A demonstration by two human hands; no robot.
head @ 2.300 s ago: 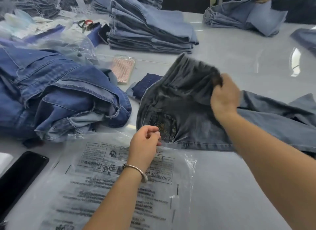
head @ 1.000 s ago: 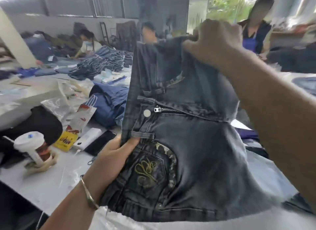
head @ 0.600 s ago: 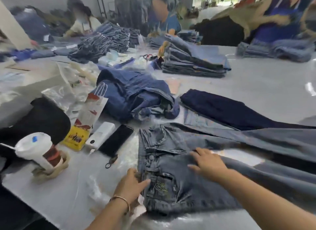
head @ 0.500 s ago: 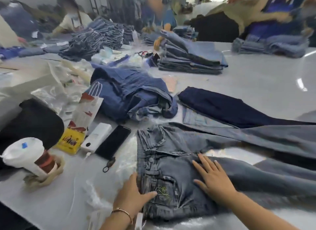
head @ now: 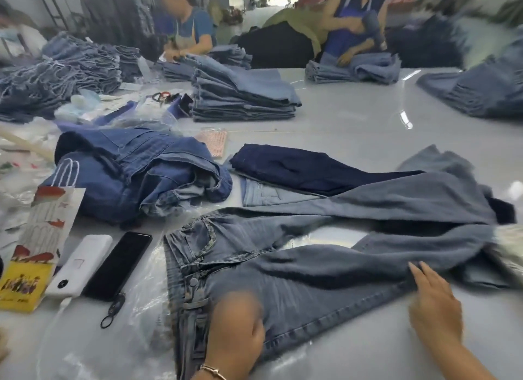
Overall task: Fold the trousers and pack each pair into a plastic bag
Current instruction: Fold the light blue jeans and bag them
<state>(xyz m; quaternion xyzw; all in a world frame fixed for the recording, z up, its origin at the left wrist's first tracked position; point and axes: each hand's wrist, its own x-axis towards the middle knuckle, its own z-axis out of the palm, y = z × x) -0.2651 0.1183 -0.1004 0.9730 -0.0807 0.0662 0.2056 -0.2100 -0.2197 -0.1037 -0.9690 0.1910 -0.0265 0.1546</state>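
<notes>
A pair of grey-blue jeans lies spread flat on the table, waistband to the left, legs running off to the right. My left hand presses flat on the hip area near the zip; it is blurred. Straight fingers of my right hand rest on the near leg by its lower seam. A clear plastic bag lies under the waistband end, partly hidden by the jeans.
A black phone, a white power bank and a small paper bag lie at left. A crumpled blue jeans heap, dark navy trousers and folded denim stacks sit beyond. Other people work across the table.
I held the jeans up, then laid them flat on the table. Since half a second ago my right hand slid rightward along the near leg; my left hand stayed on the hip.
</notes>
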